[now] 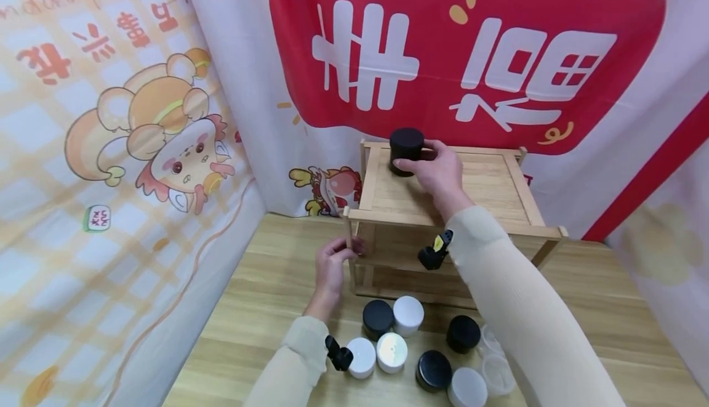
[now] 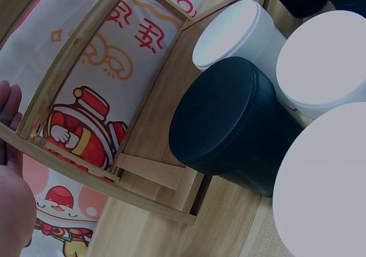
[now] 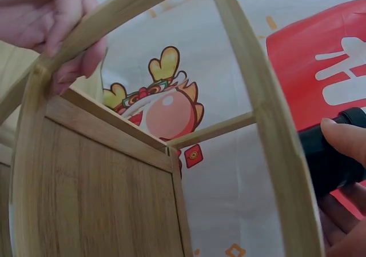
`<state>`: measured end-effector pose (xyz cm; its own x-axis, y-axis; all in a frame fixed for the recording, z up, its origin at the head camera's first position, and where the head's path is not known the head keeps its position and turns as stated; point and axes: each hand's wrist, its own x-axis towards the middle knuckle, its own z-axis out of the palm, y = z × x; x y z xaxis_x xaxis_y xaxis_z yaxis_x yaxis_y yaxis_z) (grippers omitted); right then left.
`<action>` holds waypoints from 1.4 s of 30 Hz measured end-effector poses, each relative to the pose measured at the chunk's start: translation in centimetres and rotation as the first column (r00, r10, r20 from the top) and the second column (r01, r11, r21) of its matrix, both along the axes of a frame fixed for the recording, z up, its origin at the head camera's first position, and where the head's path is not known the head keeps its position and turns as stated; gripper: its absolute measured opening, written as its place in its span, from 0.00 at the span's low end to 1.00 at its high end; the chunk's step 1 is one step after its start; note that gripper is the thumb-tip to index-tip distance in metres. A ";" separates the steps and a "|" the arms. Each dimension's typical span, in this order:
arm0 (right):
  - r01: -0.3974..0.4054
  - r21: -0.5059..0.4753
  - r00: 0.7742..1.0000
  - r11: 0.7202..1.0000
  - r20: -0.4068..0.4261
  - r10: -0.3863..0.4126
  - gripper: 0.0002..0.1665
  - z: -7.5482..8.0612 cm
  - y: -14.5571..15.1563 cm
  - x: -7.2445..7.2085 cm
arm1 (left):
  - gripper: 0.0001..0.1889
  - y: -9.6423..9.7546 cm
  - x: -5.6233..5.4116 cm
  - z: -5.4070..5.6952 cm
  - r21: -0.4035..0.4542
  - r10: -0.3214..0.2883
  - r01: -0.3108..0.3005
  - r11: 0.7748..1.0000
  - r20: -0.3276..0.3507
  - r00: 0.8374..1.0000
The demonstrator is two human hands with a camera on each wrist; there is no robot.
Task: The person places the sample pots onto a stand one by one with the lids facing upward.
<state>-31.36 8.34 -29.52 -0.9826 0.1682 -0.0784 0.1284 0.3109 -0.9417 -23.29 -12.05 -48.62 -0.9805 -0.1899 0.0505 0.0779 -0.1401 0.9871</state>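
My right hand grips a black lidded jar between thumb and fingers, upright at the back left of the wooden shelf's top. Whether its base touches the board, I cannot tell. Lower down, my left hand holds the front left post of the shelf, and the right wrist view shows those fingers bent around the wood. In the right wrist view the black jar is partly cut off by the frame edge.
In front of the shelf, on the wood-patterned surface, stand several jars: black ones, white ones and clear ones partly behind my right sleeve. Printed cloth hangs at the back and left.
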 end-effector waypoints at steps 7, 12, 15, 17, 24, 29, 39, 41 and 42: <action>-0.032 -0.034 0.999 0.999 0.006 0.033 0.46 -0.1 -0.6 -0.9 | 0.16 -0.4 0.0 0.2 0.013 0.004 -0.003 1.000 -0.017 1.000; 0.005 -0.030 1.000 1.000 0.015 -0.005 0.46 -0.3 -0.5 -1.1 | 0.16 0.0 -0.1 0.2 -0.013 -0.029 0.029 0.999 0.007 1.000; 0.037 -0.032 0.999 0.999 0.012 -0.037 0.45 -0.4 -0.8 -1.2 | 0.16 0.1 -0.1 0.2 -0.014 -0.034 0.034 0.999 0.009 0.999; 0.056 -0.033 0.998 0.998 0.004 -0.056 0.43 -0.4 -1.0 -1.2 | 0.16 0.1 -0.1 0.2 -0.004 -0.034 0.034 0.999 0.000 0.999; 0.059 -0.015 0.998 0.998 0.004 -0.059 0.41 -0.5 -1.7 -1.6 | 0.16 0.1 0.0 0.1 -0.024 -0.030 0.030 0.999 0.001 1.000; 0.030 -0.010 1.000 1.000 -0.002 -0.030 0.41 -0.6 -1.9 -1.8 | 0.16 0.0 0.1 0.1 -0.016 -0.032 0.032 0.999 -0.004 0.999; 0.014 0.038 0.998 0.999 -0.063 -0.012 0.42 -1.3 -2.1 -1.9 | 0.16 -0.1 0.1 -0.2 0.001 -0.039 0.039 0.999 -0.021 0.999; 0.020 0.056 0.997 0.998 -0.081 -0.016 0.42 -1.6 -2.1 -1.9 | 0.16 -0.1 0.2 -0.2 -0.006 -0.044 0.044 0.999 -0.019 0.999; 0.023 0.063 0.996 0.998 -0.090 -0.017 0.42 -1.7 -2.2 -1.9 | 0.16 -0.1 0.2 -0.2 -0.011 -0.045 0.045 0.999 -0.018 0.999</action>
<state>-33.31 6.17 -31.24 -0.9816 0.1897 0.0213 0.0512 0.3693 -0.9279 -23.10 -12.16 -48.86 -0.9870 -0.1447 0.0707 0.0902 -0.1334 0.9869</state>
